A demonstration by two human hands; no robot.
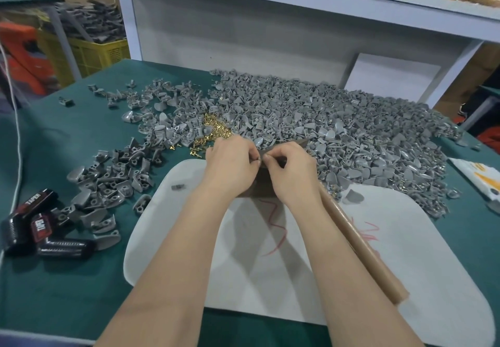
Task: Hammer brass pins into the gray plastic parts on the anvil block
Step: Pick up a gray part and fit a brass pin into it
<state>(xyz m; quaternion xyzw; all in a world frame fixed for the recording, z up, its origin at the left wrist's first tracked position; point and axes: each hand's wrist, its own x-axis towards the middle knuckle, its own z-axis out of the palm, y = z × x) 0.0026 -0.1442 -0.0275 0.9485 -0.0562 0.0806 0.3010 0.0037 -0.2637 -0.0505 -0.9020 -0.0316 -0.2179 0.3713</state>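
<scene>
A great many pieces are still loose, so by my judgement the job is far from finished. A broad heap of gray plastic parts (pixel 338 130) spreads beyond and to the right of the hands, and a smaller scatter of the same pieces (pixel 108 181) lies to their left with open holes showing. Near the right wrist, brass glints among some parts, which may mean those are pinned; it is too small to be sure. The loose brass pins (pixel 213 130) sit just beyond the left hand.

No striking is under way. The wooden hammer handle (pixel 362 246) lies ungripped on the white pad (pixel 405 252), alongside the right forearm, so this looks like the setting-up step before a blow.

The left hand (pixel 232 165) and right hand (pixel 290 170) meet fingertip to fingertip over the dark anvil block (pixel 258 187), which shows between the wrists. Both have their fingers curled in as if pinching something small — what is pinched is hidden, so I cannot tell whether it is a part, a pin or both.
</scene>
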